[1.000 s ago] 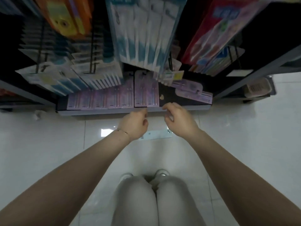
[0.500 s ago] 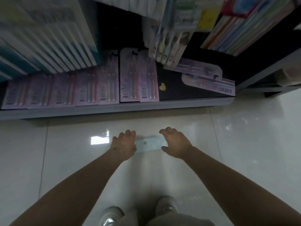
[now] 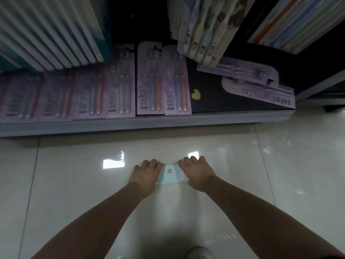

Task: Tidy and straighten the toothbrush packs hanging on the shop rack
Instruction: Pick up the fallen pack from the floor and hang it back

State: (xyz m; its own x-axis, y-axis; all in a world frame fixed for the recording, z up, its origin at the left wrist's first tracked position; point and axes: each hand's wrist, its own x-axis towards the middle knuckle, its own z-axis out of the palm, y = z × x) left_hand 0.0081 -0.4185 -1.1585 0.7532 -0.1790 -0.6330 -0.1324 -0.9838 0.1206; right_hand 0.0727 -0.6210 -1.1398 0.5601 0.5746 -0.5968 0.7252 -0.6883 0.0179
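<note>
A pale teal toothbrush pack (image 3: pixel 172 173) lies flat on the floor (image 3: pixel 74 184) just in front of the bottom shelf (image 3: pixel 168 122), its long axis parallel to the shelf's front edge, code side up. Which end has the hang hole is hidden. The left hand (image 3: pixel 147 176) and right hand (image 3: pixel 197 172) curl over its ends, gripping it. Best to lift it level, then find the hole end before rehanging

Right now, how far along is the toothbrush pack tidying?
Done: the purple packs along the bottom shelf sit in a fairly even row. In hand: the left hand and right hand grip a pale blue pack on the floor. Left: two skewed packs at the shelf's right end.
</note>
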